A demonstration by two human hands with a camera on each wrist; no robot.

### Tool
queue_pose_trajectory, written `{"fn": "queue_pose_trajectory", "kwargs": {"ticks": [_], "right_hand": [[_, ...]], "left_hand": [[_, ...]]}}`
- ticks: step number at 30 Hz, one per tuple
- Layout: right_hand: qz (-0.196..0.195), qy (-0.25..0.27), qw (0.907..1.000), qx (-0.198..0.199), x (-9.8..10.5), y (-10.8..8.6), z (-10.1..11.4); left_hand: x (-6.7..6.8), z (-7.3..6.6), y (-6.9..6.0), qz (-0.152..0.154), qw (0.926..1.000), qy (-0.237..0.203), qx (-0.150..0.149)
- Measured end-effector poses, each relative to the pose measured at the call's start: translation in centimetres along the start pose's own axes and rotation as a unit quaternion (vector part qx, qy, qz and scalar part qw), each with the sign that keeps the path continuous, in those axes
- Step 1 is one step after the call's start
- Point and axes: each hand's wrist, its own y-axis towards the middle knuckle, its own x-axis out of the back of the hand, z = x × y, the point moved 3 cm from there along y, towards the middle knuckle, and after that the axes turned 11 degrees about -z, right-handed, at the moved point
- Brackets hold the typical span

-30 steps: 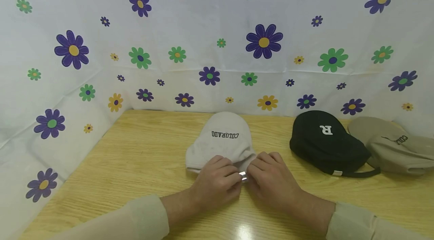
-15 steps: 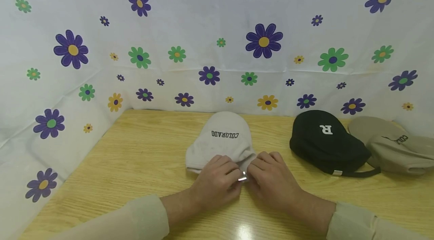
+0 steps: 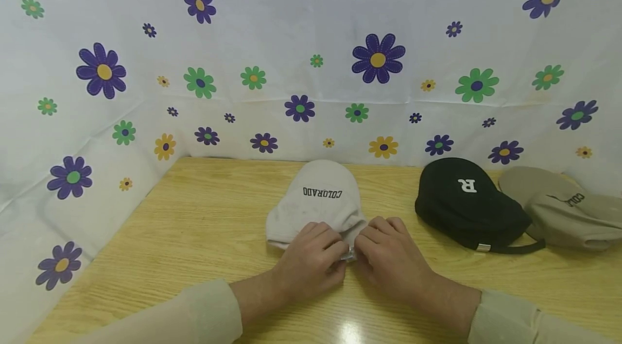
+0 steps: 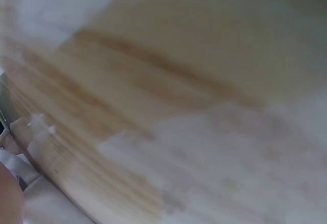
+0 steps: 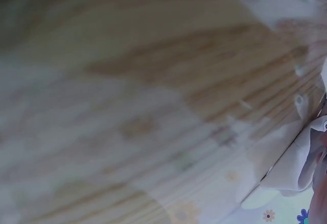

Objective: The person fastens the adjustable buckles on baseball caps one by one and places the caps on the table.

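Note:
In the head view, a light cream cap (image 3: 323,184) with "COLORADO" lettering lies on the table, its lettering upside down to me. At its near edge, a silver metal buckle (image 3: 349,255) shows in the small gap between both hands. My left hand (image 3: 311,257) pinches the cap's strap on the buckle's left, fingers curled. From the other side my right hand (image 3: 389,257) grips the strap with bent fingers. Most of the strap is hidden under the fingers. The right wrist view catches part of the pale cap (image 5: 288,170) at its right edge.
A black cap (image 3: 457,198) with a white "R" lies to the right, its strap trailing towards me. Partly behind it rests a tan cap (image 3: 559,214). A flower-printed white cloth (image 3: 330,85) hangs behind the wooden table (image 3: 209,214).
The silver buckle tilts and shifts slightly between the fingers, and less of it shines. Both hands and the caps stay almost in place.

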Motion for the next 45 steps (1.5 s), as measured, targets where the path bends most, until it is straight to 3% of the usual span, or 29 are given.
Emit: {"fn": "queue_pose_trajectory", "kwargs": {"ticks": [30, 40, 45], "right_hand": [[0.017, -0.025, 0.999, -0.032, 0.19, -0.14, -0.39], [0.054, 0.011, 0.9983, -0.021, -0.09, -0.13, -0.22], [0.04, 0.02, 0.999, 0.0, -0.29, -0.19, -0.06]], "left_hand": [[0.01, 0.06, 0.17, -0.011, 0.9999, 0.005, -0.008], [0.05, 0.09, 0.13, -0.014, 0.9998, 0.0, -0.013], [0.11, 0.1, 0.16, -0.015, 0.9998, 0.0, -0.015]]}}
